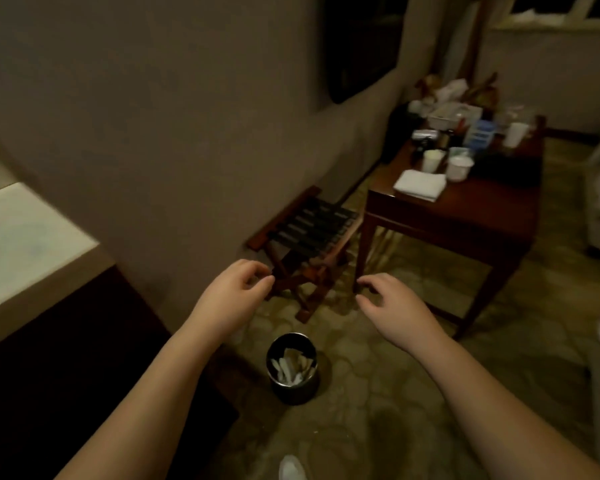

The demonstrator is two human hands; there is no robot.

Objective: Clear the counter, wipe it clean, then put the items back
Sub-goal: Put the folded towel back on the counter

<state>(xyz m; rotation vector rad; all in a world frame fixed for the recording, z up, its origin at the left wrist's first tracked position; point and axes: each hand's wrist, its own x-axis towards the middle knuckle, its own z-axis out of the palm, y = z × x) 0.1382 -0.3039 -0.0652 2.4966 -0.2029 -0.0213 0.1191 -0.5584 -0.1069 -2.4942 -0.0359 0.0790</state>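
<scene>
a dim room with patterned carpet – the pale counter (25, 233) sits at the left, bare. the cups and bottles (459, 133) crowd the wooden table (465, 209). the left hand (232, 292) and right hand (392, 306) hang loose, empty. best to carry a few items per trip, steadying the cups.

Both bare arms reach forward over a patterned carpet. The left hand (234, 294) and the right hand (394, 308) hang apart with loosely curled fingers (368, 282), holding nothing. Between and below them stands a small dark bin (291, 370) with pale scraps inside. A folding wooden rack (309, 237) stands against the wall. To the right, a dark wooden bench (465, 216) carries a folded white cloth (420, 185), white cups (459, 168) and crowded clutter (too blurred to name). A pale bench (25, 244) top shows at the left.
</scene>
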